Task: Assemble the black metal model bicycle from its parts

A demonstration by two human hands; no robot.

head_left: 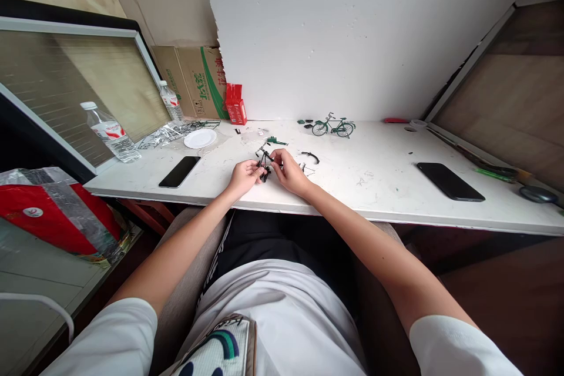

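Between my two hands, just above the white table [370, 182], is a black model bicycle frame [265, 158] with handlebars at its top. My left hand [247, 177] pinches its lower left part with closed fingers. From the right, my right hand [286, 170] has its fingertips closed on the frame's upper side. The exact grip points are partly hidden by the fingers. A curved black mudguard-like piece [311, 156] and small thin parts [308, 170] lie right of my right hand. Behind the hands rests a green piece [277, 141].
A finished green model bicycle [333, 126] stands at the back. To the left are a phone [180, 171], a white plate [200, 138], part sprues [170, 132], bottles [112, 134] and a red box [236, 107]. Another phone [450, 181] and a mouse [537, 194] lie right.
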